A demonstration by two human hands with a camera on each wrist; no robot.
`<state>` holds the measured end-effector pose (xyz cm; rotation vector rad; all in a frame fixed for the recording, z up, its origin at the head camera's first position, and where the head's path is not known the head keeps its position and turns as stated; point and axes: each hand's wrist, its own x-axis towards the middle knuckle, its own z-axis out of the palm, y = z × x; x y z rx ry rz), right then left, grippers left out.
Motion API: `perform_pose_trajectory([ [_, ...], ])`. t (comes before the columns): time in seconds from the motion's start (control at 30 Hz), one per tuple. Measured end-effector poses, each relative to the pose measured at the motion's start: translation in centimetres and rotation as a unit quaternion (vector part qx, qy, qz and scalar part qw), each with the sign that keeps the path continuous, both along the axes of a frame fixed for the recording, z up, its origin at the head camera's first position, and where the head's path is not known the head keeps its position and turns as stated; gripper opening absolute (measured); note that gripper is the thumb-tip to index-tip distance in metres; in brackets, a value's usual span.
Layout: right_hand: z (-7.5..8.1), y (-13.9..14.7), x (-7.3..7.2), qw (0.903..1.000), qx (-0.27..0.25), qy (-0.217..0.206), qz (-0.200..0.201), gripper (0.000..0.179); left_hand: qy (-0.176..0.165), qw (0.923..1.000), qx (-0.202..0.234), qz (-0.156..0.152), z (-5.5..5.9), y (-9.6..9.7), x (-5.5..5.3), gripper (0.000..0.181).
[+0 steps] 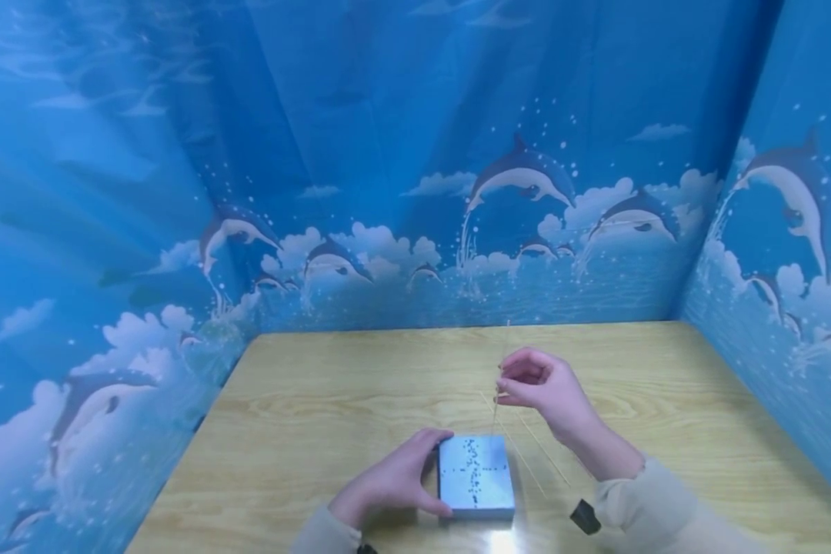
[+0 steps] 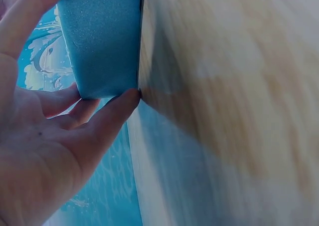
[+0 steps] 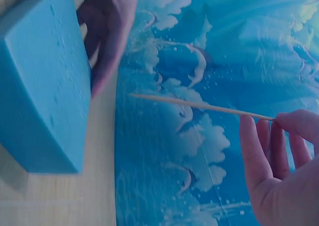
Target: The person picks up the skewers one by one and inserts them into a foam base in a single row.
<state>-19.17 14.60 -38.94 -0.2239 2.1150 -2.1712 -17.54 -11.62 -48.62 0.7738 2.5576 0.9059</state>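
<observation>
A blue foam block (image 1: pixel 474 454) lies on the table, its top dotted with small holes that run in a line down the middle and in another across. My left hand (image 1: pixel 398 478) grips the block from the left, thumb at the near corner and fingers at the far one; the left wrist view shows the thumb tip at the block's bottom edge. Between thumb and fingertips, my right hand (image 1: pixel 550 394) pinches a thin wooden skewer (image 3: pixel 199 105). In the head view the skewer stands nearly upright, its lower end by the block's far right corner. The right wrist view shows its pointed tip apart from the block.
Several loose skewers (image 1: pixel 543 448) lie on the wooden table (image 1: pixel 318 400), right of the block and under my right forearm. A blue dolphin-print curtain (image 1: pixel 374 154) rises behind the table and along both sides. A small black object (image 1: pixel 585 517) sits at the right cuff.
</observation>
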Motion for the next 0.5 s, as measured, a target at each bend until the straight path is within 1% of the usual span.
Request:
perform_pose_trajectory([
  [0.07,-0.4,-1.1,0.3,0.9999,0.007,0.01,0.0,0.022,-0.003,1.0,0.004,0.002,0.1,-0.1,0.0,0.111],
  [0.23,-1.1,-3.5,1.3,0.9983,0.047,0.033,0.012,0.026,-0.013,0.9998,0.012,0.004,0.2,-0.1,-0.1,0.111],
  [0.33,-1.4,-4.5,1.7,0.9961,0.077,0.039,0.017,0.023,-0.004,1.0,0.008,-0.003,0.2,-0.1,-0.1,0.11],
  [0.43,-1.6,-5.1,1.8,0.9942,0.097,0.041,0.023,0.02,0.005,0.9999,0.006,-0.011,0.2,-0.1,-0.1,0.108],
  [0.5,-1.8,-5.5,1.9,0.9926,0.107,0.052,0.027,0.019,0.007,0.9998,0.009,-0.015,0.2,-0.1,-0.1,0.107],
])
